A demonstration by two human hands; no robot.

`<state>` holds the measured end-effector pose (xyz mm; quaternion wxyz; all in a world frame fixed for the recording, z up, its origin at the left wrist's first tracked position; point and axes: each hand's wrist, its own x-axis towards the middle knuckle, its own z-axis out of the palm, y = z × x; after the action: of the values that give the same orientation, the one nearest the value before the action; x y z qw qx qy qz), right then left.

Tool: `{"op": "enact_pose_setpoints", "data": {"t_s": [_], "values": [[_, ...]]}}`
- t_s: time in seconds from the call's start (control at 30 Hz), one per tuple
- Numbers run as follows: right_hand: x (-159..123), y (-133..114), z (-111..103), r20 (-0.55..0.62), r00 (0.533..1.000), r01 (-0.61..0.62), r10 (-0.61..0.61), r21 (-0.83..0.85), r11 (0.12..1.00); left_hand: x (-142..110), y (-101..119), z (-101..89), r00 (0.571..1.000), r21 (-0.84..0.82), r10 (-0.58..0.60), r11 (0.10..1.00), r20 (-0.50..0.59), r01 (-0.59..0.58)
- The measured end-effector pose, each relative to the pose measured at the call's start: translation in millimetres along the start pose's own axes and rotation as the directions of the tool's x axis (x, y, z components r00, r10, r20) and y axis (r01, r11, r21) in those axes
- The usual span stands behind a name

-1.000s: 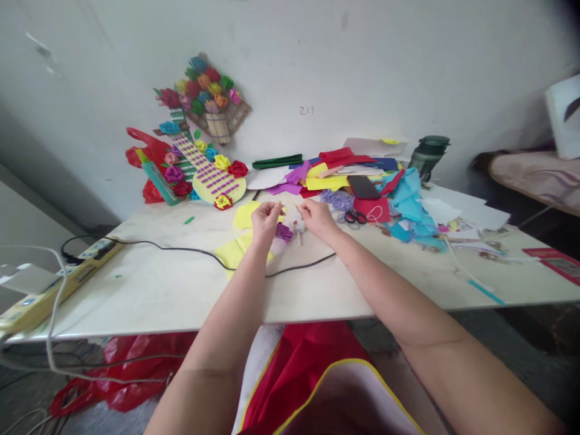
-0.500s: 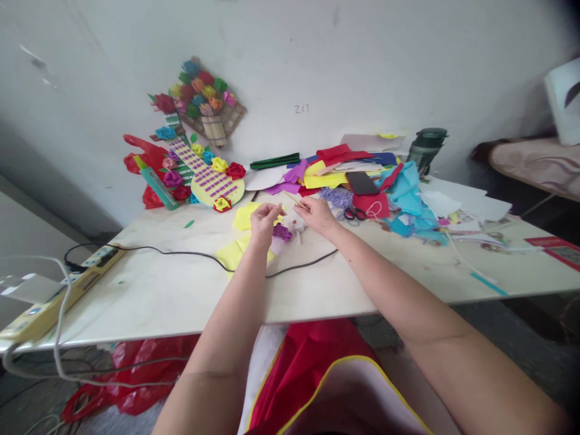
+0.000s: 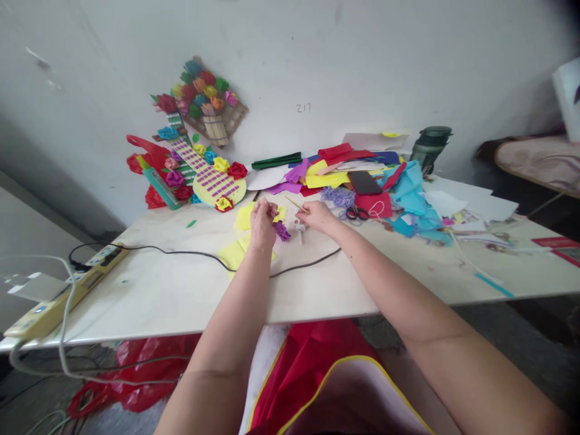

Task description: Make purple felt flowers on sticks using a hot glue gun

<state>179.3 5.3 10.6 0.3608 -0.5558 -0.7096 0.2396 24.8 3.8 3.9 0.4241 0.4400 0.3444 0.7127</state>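
My right hand [image 3: 317,217] pinches a thin wooden stick [image 3: 295,204], which points up and to the left. My left hand [image 3: 263,223] is closed with its fingers curled; whatever they grip is too small to make out. Right beside those fingers is a crinkled purple paper piece [image 3: 281,231]; I cannot tell if the hand touches it. Between the hands, partly covered by the right one, lies a whitish glue gun [image 3: 299,228]. Yellow paper sheets [image 3: 233,252] lie under and beside my left hand.
A black cable [image 3: 181,251] crosses the table from the power strip [image 3: 67,290]. Scissors [image 3: 356,213], purple shredded strands [image 3: 338,196], a phone [image 3: 364,182] and coloured paper [image 3: 333,175] lie to the right. A flower-trimmed paper guitar [image 3: 217,186] leans at the back left.
My left hand has turned and its fingers have curled in more. The stick in my right hand has shifted slightly away from the left fingers. The view has moved a little.
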Motion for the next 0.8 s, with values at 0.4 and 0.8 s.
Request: {"op": "enact_pose_setpoints", "data": {"t_s": [0.4,0.8], "values": [[-4,-5,-6,0.191,0.98,-0.021,-0.061,0.402,0.916,-5,24,-3.9,0.988,-0.337,-0.018,0.939,0.156,0.07],[-3,-4,-8,0.427,0.903,-0.116,-0.053,0.361,0.925,-12,29,2.1,0.969,-0.432,-0.001,0.895,0.246,0.111]]}}
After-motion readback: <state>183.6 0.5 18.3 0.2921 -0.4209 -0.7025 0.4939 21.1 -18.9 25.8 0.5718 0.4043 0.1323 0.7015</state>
